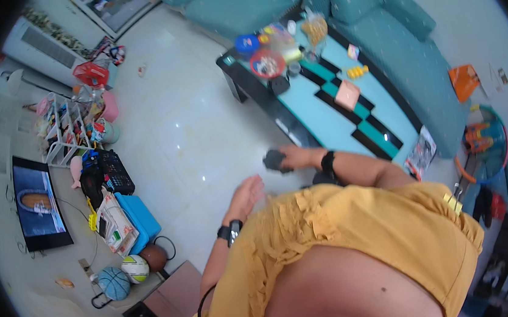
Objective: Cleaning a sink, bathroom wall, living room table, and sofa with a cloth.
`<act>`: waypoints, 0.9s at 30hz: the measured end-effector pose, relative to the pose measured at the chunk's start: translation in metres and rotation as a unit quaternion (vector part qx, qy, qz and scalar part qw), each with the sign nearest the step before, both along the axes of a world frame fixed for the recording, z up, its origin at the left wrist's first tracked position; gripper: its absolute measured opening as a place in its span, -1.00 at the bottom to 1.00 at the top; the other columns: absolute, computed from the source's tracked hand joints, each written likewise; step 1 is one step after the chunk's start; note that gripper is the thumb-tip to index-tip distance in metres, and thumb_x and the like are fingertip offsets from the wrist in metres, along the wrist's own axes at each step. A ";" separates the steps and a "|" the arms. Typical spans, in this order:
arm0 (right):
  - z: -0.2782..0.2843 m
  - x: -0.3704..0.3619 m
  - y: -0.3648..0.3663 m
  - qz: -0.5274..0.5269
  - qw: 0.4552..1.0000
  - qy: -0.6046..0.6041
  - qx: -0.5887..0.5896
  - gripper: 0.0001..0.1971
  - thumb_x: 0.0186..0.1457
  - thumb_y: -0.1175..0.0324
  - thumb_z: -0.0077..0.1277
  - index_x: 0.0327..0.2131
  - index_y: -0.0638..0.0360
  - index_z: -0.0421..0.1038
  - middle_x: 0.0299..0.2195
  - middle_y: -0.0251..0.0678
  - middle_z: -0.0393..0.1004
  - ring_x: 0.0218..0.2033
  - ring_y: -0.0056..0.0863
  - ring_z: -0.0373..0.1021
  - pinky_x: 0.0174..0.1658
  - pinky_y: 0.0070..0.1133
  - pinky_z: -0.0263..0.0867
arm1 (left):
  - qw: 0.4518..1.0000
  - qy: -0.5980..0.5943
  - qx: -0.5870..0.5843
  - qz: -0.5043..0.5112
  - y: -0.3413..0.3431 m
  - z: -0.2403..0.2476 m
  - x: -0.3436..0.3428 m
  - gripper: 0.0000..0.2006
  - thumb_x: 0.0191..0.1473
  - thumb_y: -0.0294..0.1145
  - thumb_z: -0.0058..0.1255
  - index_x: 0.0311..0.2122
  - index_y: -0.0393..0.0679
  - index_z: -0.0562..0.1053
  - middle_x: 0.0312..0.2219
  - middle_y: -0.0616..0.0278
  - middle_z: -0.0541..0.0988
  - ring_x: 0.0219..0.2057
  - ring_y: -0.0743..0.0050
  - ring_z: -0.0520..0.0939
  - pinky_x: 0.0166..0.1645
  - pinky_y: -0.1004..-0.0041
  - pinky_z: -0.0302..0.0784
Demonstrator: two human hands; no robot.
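Observation:
My right hand reaches out over the pale floor, its fingers closed on a small dark grey object with a soft-looking, uneven outline. What kind of thing it is, I cannot make out. My left hand is held lower and to the left, fingers stretched out, with nothing in it. A dark band is on each wrist. The nearest furniture to my right hand is the low coffee table with its pale blue, black and green top.
On the table are a red bowl, a pink box and a yellow bottle. A teal sofa runs behind it. Along the left wall stand a white rack, a blue bin, balls and a lit television.

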State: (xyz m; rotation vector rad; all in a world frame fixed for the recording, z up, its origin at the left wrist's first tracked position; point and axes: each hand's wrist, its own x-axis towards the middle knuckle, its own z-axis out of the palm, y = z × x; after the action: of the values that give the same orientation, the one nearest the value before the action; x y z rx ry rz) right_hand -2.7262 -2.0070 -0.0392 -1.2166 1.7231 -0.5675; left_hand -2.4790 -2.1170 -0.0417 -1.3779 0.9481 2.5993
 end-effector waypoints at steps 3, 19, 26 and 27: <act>-0.001 -0.011 -0.024 -0.248 0.963 -0.101 0.001 -0.53 -0.08 0.40 0.25 -0.08 0.27 0.34 -0.34 -0.21 0.51 -0.39 -0.50 0.46 -0.43 -0.51 0.43 | 1.000 0.013 0.009 0.003 -0.047 0.003 0.012 -0.66 0.27 -0.21 -0.17 0.01 -0.24 0.35 -0.07 0.12 0.49 -0.04 0.26 0.53 0.04 0.28 0.48; -0.034 -0.062 -0.230 -0.138 0.967 -0.192 0.096 -0.56 -0.02 0.17 0.23 -0.11 0.24 0.45 -0.23 -0.24 0.55 -0.22 -0.46 0.43 -0.08 -0.54 0.32 | 0.996 -0.073 -0.002 0.058 -0.272 -0.014 -0.035 -0.71 0.22 -0.26 -0.11 -0.07 -0.24 0.39 -0.24 0.19 0.52 -0.19 0.34 0.58 -0.06 0.37 0.53; -0.022 -0.120 -0.375 -0.093 0.944 -0.308 0.074 -0.61 0.07 0.12 0.18 -0.18 0.24 0.47 -0.31 -0.34 0.55 -0.30 -0.61 0.44 -0.22 -0.59 0.37 | 0.995 -0.055 -0.067 0.053 -0.396 0.027 -0.099 -0.66 0.23 -0.24 -0.10 0.00 -0.26 0.36 -0.19 0.16 0.50 -0.16 0.34 0.57 -0.05 0.38 0.51; -0.014 -0.125 -0.396 -0.104 0.935 -0.330 0.076 -0.64 0.08 0.16 0.17 -0.17 0.23 0.48 -0.31 -0.39 0.54 -0.30 -0.64 0.42 -0.22 -0.61 0.35 | 0.995 -0.049 -0.063 0.057 -0.414 0.021 -0.100 -0.64 0.23 -0.22 -0.10 0.03 -0.25 0.34 -0.15 0.13 0.48 -0.13 0.33 0.55 -0.03 0.36 0.50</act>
State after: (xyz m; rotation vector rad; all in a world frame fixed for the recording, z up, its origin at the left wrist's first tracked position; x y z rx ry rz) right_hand -2.8508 -2.4031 -0.0535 -0.6266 1.2863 -0.8407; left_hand -2.5793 -2.5314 -0.0207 -1.6191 1.0651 2.5620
